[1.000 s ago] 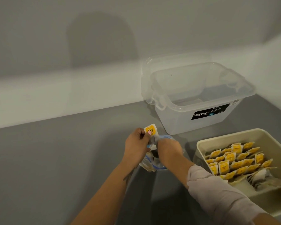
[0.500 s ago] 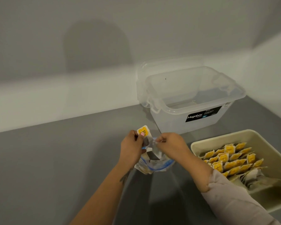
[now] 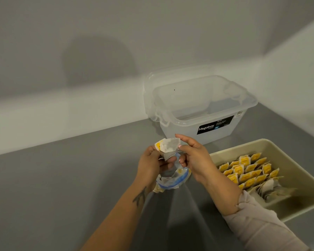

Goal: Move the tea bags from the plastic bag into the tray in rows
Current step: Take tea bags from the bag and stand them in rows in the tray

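Head view: a person stands at a grey worktop (image 3: 53,187), both hands raised just above it.
Left hand (image 3: 152,165): its fingers curl round the neck of the plastic bag (image 3: 172,180) and also pinch the yellow-tagged end of a tea bag (image 3: 169,146).
Right hand (image 3: 194,158): thumb and forefinger pinch the other edge of the same tea bag; the remaining fingers are loosely bent.
Tea bag location: held between the two hands, above the bag's mouth, well short of the tray (image 3: 301,167) on the right.
Risk: the light pinch could slip and drop the sachet on the worktop, or its string could snag on the bag's blue rim and drag others out.
Risk in tray: a careless landing may topple the leaning rows of tea bags (image 3: 246,171).
Look of the tea bag: pale, crumpled paper with a small yellow tag, soft and flimsy.
Behind: a clear storage box (image 3: 203,109), open.
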Action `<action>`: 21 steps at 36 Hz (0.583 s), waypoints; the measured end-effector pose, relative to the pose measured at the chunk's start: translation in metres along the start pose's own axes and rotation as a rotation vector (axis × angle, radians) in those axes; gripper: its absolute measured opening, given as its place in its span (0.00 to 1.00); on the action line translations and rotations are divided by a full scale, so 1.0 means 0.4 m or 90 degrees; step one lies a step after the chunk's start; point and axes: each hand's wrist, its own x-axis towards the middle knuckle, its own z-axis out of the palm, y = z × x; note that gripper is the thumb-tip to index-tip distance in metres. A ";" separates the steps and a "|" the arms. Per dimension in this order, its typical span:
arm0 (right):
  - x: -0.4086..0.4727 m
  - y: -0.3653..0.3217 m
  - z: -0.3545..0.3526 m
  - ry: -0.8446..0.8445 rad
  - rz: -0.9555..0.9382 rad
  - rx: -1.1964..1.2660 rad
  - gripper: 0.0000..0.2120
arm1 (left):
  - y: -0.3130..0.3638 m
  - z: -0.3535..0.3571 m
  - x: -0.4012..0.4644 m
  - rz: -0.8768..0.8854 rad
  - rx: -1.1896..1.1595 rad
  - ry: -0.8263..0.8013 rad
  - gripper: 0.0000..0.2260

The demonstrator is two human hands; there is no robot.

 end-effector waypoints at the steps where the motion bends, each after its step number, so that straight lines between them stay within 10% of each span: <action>1: -0.003 0.002 -0.001 0.011 -0.006 -0.007 0.16 | 0.002 0.002 -0.003 0.000 -0.010 -0.004 0.12; 15: -0.019 -0.006 -0.053 0.017 -0.080 -0.124 0.03 | -0.011 0.032 0.004 0.094 0.108 0.013 0.10; 21: -0.003 -0.044 -0.109 -0.011 -0.133 -0.289 0.14 | -0.012 0.070 -0.001 0.174 0.176 0.008 0.11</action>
